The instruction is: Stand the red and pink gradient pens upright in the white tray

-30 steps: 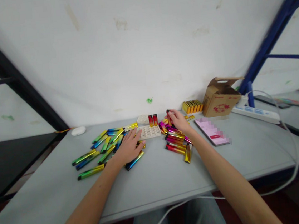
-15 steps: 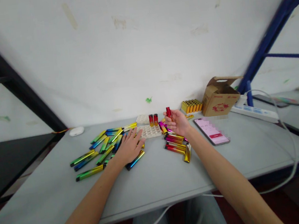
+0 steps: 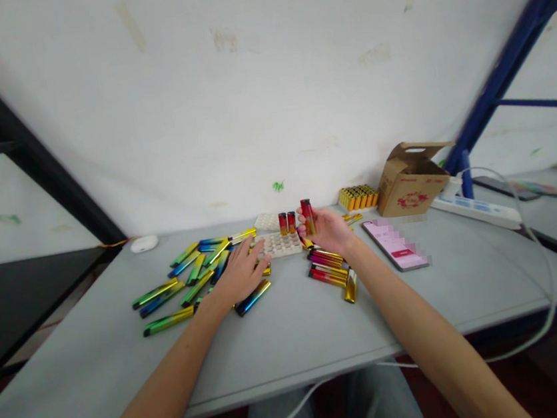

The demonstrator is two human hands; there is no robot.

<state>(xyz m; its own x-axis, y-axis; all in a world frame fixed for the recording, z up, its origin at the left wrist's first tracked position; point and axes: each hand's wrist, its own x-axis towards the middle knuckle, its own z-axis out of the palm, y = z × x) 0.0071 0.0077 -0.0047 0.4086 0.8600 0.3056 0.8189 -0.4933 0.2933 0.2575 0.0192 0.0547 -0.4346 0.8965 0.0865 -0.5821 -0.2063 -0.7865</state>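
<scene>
The right hand (image 3: 330, 230), fingers pinching the cylinder (image 3: 308, 216) upright, should grip lightly; the left hand (image 3: 241, 267), fingers spread, should steady the tray (image 3: 283, 245)

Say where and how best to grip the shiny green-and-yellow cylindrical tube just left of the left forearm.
I'd pinch the green-and-yellow tube across its middle, coming from above on the person's side: it lies flat and sideways, bare grey table along its near side, a shiny blue-and-yellow tube beyond, and its yellow end close to the left forearm.
</scene>
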